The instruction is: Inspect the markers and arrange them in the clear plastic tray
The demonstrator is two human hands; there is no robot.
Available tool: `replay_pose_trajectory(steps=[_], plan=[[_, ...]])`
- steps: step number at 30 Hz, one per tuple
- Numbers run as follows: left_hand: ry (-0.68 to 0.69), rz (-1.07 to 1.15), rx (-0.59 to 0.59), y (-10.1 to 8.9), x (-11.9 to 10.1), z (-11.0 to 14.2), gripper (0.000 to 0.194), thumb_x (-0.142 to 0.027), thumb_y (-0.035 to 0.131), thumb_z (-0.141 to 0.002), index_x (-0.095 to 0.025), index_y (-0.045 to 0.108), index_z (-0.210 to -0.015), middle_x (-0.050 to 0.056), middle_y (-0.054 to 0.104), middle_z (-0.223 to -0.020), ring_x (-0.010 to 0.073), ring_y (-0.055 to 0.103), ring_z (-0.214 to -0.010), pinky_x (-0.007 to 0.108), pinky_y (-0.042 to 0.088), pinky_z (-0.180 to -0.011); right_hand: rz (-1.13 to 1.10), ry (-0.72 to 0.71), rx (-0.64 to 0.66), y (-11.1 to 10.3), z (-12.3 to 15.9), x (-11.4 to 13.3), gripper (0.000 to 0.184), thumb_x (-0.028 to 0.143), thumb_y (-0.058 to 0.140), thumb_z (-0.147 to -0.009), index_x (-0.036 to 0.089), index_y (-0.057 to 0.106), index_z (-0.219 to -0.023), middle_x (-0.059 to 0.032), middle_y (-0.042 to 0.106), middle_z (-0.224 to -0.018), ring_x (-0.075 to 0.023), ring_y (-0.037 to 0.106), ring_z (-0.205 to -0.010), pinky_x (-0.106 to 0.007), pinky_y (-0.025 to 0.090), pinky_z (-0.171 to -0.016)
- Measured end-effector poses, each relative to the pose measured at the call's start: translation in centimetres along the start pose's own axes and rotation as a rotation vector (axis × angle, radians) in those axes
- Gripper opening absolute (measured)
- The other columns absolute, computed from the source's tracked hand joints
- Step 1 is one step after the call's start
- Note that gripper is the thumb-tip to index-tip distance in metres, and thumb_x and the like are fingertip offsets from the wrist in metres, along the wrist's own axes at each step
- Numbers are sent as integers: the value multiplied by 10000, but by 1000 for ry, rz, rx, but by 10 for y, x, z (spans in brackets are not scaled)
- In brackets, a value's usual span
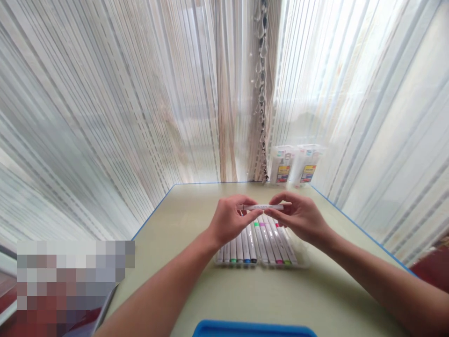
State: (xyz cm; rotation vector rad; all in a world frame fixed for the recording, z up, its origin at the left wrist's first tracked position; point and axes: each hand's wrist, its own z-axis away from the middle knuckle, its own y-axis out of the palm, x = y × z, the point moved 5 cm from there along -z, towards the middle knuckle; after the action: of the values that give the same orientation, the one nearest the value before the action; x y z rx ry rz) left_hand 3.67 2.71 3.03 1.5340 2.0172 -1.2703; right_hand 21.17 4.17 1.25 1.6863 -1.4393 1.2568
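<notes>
A white marker pen (261,207) lies crosswise between both hands, above a row of other markers. Its left end is pinched by my left hand (233,215), thumb below and fingers above. On the right end my right hand (294,215) has a similar pinch. Beneath them, white markers (273,243) with coloured ends, among them green, blue, black and pink, lie side by side in a clear tray (302,260). My hands and forearms cover part of the tray's far side. The small print on the held marker is too blurred to read.
Two clear plastic cases (280,166) with yellow and red labels stand at the table's back right. A blue tray edge (254,328) shows at the front. The pale green table (175,210) has a blue rim. Striped string curtains (105,93) hang behind.
</notes>
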Motion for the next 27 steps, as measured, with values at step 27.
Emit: replay_pose_trajectory(steps=[27], plan=[[23, -53, -36, -6, 4, -2, 224, -357, 654, -848, -154, 722, -916, 75, 727, -872, 157, 659, -739, 238, 526, -610, 35, -58, -51, -5, -3, 4, 303, 387, 768, -763, 149, 688, -933, 8, 610, -592, -104, 551, -446, -230, 468, -399]])
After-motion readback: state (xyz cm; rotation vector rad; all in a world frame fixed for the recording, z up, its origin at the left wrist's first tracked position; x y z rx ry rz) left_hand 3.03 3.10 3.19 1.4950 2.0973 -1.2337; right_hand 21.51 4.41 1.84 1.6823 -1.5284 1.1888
